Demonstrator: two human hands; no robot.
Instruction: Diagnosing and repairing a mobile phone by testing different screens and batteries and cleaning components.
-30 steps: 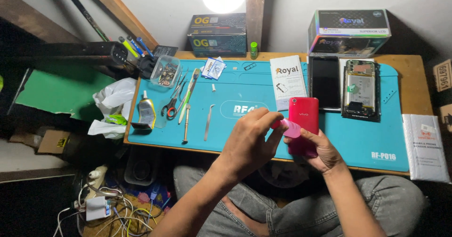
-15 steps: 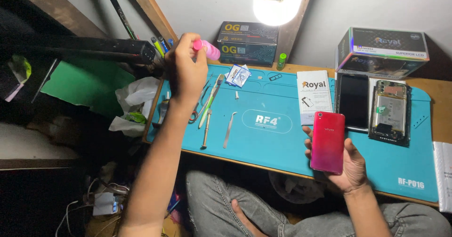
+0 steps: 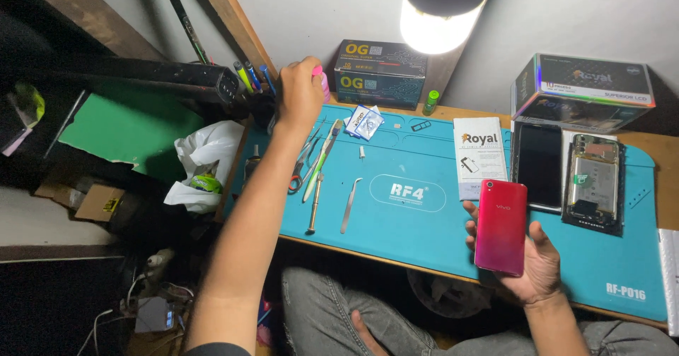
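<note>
R hand (image 3: 532,263) cradles red phone (image 3: 501,226) in open palm over mat (image 3: 424,236) front edge, long axis upright, top toward wall. L hand (image 3: 300,93) closed round pink item (image 3: 322,82) at mat's far-left corner, near pens (image 3: 251,75).

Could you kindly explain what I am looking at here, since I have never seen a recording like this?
There is no machine: a person wears a camera on the head, so the one view looks down at their own hands over a teal mat on a desk. The left hand reaches to the far left corner, holding a small pink thing. The right hand holds a red phone, back side up. On the mat lie tweezers, other hand tools, a white packet and an opened phone. A lamp shines above.
</note>
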